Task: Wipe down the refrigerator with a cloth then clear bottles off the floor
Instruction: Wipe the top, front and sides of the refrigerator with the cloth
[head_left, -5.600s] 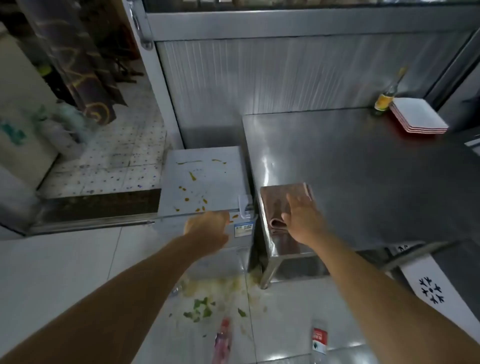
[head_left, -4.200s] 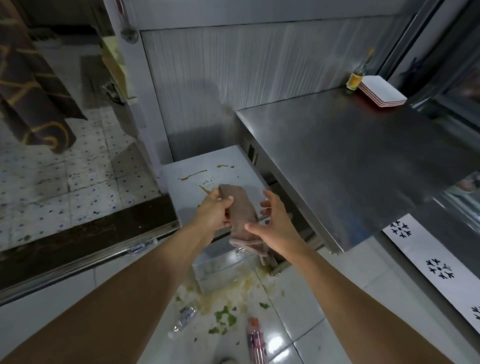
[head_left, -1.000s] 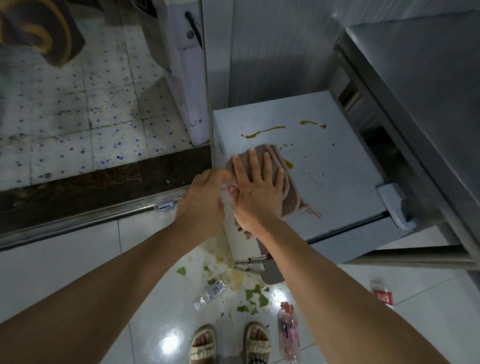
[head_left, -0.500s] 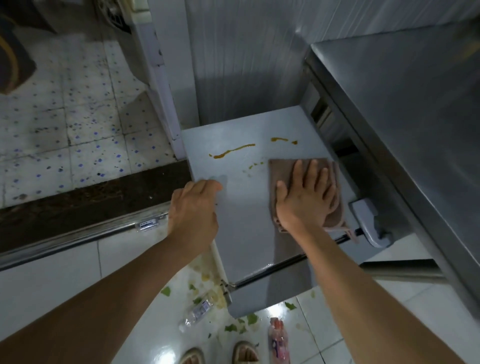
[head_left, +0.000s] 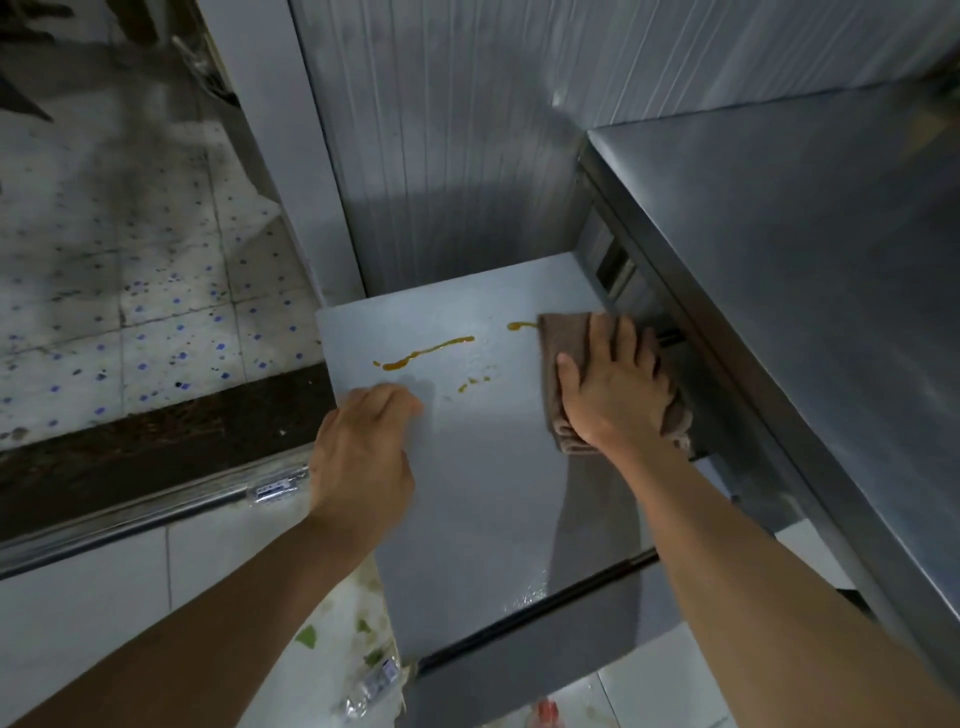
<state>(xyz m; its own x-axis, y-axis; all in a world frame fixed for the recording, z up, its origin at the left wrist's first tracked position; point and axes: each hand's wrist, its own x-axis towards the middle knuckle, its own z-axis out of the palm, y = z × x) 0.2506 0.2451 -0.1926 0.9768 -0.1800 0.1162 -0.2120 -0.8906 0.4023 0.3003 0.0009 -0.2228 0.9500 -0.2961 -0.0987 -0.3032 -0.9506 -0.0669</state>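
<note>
The cloth (head_left: 571, 338) is pressed flat under the spread, straight fingers of the right hand (head_left: 613, 384) at the far right edge of the refrigerator (head_left: 493, 493) top, beside the steel counter (head_left: 805, 260). The left hand (head_left: 363, 457) is braced on the left edge, fingers loosely curled over it, probably for steadiness. Open room lies leftward, toward the orange streak (head_left: 426, 353). A clear bottle (head_left: 374, 686) lies on the floor (head_left: 78, 597).
</note>
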